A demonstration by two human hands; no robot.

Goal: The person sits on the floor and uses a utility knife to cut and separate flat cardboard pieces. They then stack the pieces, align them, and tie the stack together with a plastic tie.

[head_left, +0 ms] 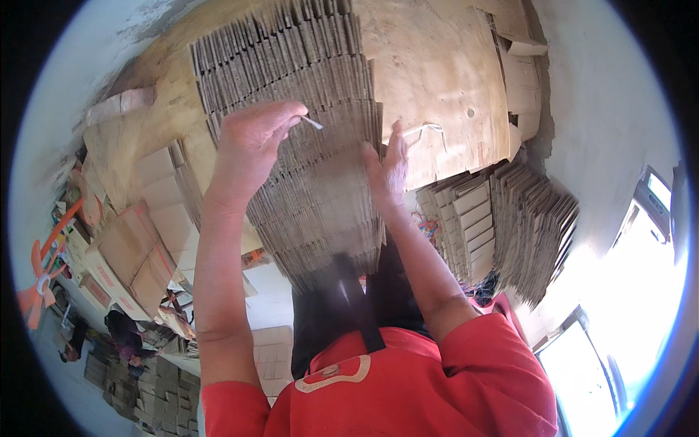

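A long row of tightly packed grey-brown cardboard pieces (pixel 313 160) stands on edge on a wooden board, running from the far side toward my body. My left hand (pixel 251 138) is above its left part, fingers pinched on a short, thin whitish strip (pixel 313 122) that points to the right. I cannot tell what kind of strip it is. At the row's right edge, my right hand (pixel 388 171) has its thumb and fingers apart, the thumb against the cardboard. A thin, bent white strip (pixel 424 130) lies on the board just beyond its fingertips.
The plywood board (pixel 451 80) extends on both sides of the row. More stacked cardboard (pixel 528 222) stands at the right, below the board's edge. Flat cardboard sheets (pixel 160 182) and an open carton (pixel 131 251) are at the left, near an orange fan (pixel 36 284).
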